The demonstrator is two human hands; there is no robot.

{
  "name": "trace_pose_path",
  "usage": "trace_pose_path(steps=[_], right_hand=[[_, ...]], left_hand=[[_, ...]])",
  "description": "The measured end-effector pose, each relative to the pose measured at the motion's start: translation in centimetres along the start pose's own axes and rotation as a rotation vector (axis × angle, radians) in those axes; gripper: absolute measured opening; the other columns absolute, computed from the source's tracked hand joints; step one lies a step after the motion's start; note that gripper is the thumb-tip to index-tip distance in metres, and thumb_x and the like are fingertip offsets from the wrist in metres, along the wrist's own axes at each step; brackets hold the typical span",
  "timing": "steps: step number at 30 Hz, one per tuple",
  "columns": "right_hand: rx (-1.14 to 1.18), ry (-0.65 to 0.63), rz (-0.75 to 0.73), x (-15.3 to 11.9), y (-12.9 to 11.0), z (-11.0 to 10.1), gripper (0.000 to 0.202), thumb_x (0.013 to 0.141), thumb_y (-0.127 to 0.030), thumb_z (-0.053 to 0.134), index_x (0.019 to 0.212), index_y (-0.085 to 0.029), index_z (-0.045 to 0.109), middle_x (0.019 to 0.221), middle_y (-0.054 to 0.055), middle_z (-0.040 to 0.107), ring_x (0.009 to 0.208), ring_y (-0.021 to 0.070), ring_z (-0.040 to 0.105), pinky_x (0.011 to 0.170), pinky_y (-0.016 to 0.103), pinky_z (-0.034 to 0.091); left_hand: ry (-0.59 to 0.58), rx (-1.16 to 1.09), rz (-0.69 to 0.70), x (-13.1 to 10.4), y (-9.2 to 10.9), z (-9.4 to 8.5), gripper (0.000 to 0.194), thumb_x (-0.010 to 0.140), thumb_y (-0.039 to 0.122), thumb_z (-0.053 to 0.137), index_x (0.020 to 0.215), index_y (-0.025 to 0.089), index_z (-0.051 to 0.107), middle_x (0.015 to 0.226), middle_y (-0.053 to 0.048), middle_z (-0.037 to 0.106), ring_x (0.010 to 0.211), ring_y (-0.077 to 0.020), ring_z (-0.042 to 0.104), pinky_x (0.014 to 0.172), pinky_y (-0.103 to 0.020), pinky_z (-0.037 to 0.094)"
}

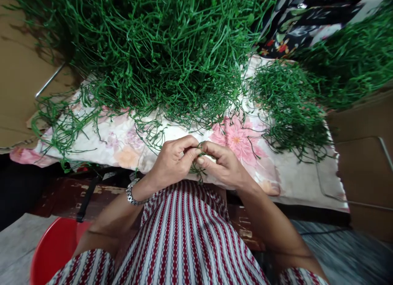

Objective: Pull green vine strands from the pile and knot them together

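Note:
My left hand (173,160) and my right hand (224,162) meet over the near edge of the cloth, thumbs and forefingers pinched together. Between them runs a thin green stem (198,170), plastic-looking, its branching end hanging below my fingertips. Most of that stem is hidden by the fingers. Just beyond my hands, a big heap of similar green stems (159,52) covers the back of the cloth. A smaller pile of stems (288,105) lies to the right, and loose stems (67,125) are strewn at the left.
A floral cloth (236,140) covers the work surface. Cardboard (365,154) stands at the right, more cardboard (21,80) at the left. Further green stems (353,60) and a dark flowered fabric (282,37) are at the back right. A red basin (46,252) sits low at the left.

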State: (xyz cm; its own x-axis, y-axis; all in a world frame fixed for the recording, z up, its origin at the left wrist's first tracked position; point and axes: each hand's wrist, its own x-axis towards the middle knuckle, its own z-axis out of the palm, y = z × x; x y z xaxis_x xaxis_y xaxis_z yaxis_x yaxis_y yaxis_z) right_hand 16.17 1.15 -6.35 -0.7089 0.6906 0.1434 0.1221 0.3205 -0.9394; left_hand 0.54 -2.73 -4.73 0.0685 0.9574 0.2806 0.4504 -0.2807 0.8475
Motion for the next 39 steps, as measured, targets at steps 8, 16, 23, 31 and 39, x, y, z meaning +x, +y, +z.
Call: trace_pose_path(steps=[8, 16, 23, 31, 39], right_hand=[[0.251, -0.034, -0.045, 0.1, 0.4, 0.2, 0.026, 0.090, -0.034, 0.041, 0.074, -0.015, 0.050, 0.064, -0.002, 0.048, 0.058, 0.0074, 0.045, 0.054, 0.020, 0.037], [0.246, 0.025, -0.130, 0.1, 1.2, 1.2, 0.025, 0.088, -0.031, 0.045, 0.070, -0.014, 0.051, 0.060, -0.001, 0.049, 0.051, 0.0068, 0.044, 0.048, 0.019, 0.035], [0.050, -0.098, -0.297, 0.4, 0.8, 0.2, 0.025, 0.088, -0.028, 0.045, 0.068, -0.014, 0.053, 0.061, 0.000, 0.049, 0.058, 0.0086, 0.046, 0.057, 0.021, 0.037], [0.152, 0.108, -0.033, 1.0, 1.2, 1.1, 0.023, 0.090, -0.034, 0.042, 0.087, -0.015, 0.054, 0.056, -0.005, 0.043, 0.049, 0.0060, 0.042, 0.049, 0.018, 0.035], [0.061, 0.053, 0.008, 0.2, 0.1, 2.1, 0.020, 0.086, -0.030, 0.049, 0.094, -0.015, 0.059, 0.074, 0.000, 0.057, 0.061, 0.0064, 0.047, 0.056, 0.018, 0.038]], left_hand=[[0.090, -0.509, 0.031, -0.4, -1.0, 0.5, 0.004, 0.075, 0.014, 0.060, 0.074, 0.017, 0.063, 0.073, -0.001, 0.054, 0.059, -0.0076, 0.050, 0.051, -0.020, 0.040], [-0.015, -1.059, -0.137, -0.3, -0.8, 1.0, 0.009, 0.074, 0.020, 0.062, 0.068, 0.013, 0.063, 0.070, -0.003, 0.057, 0.050, -0.0052, 0.045, 0.044, -0.018, 0.034], [0.010, -1.179, -0.286, 0.4, -0.8, -0.1, 0.019, 0.075, 0.026, 0.061, 0.063, 0.014, 0.051, 0.047, 0.005, 0.042, 0.039, -0.0038, 0.035, 0.046, -0.020, 0.034], [0.160, -0.750, -0.179, 0.7, -1.0, 0.4, 0.016, 0.071, 0.026, 0.065, 0.062, 0.015, 0.056, 0.080, -0.002, 0.051, 0.078, -0.0119, 0.050, 0.068, -0.023, 0.043], [0.373, -0.519, -0.127, 1.2, -1.3, 1.2, 0.016, 0.074, 0.020, 0.060, 0.062, 0.018, 0.049, 0.069, 0.002, 0.045, 0.068, -0.0097, 0.045, 0.066, -0.023, 0.040]])
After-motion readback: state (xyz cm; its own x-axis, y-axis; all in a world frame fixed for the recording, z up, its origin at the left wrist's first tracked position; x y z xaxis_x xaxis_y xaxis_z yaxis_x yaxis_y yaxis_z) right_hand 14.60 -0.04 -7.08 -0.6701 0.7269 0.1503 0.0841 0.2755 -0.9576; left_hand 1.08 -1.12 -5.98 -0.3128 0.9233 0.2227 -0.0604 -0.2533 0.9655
